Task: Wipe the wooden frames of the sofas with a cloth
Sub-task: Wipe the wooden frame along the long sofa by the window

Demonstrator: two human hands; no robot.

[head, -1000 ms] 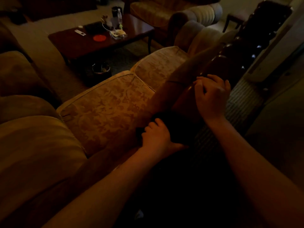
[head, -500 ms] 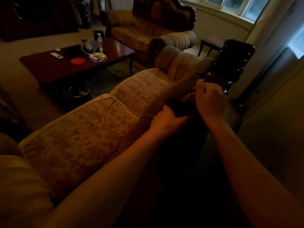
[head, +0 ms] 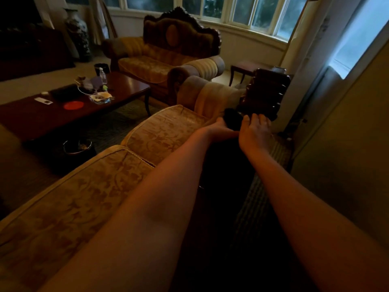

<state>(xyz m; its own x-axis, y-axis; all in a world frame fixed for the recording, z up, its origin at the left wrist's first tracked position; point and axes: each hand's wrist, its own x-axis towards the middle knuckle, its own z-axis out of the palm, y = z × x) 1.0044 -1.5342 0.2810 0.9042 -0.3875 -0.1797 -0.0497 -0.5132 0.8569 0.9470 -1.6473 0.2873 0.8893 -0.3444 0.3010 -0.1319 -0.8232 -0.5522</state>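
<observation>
I lean over the back of a gold patterned sofa. Its dark carved wooden frame rises at the far end of the backrest. My left hand holds a dark cloth against the top of the frame, just below the carved part. My right hand lies beside it on the frame, fingers spread flat towards the carving. The frame under my arms is lost in shadow.
A second sofa with a carved wooden crest stands under the windows. A dark coffee table with a bottle, a red disc and small items is on the left. A small bin sits on the floor. A wall is close on my right.
Both hands have slid along the top of the backrest towards the carved end. The left hand carried the cloth with it, and the right hand's fingers have straightened out.
</observation>
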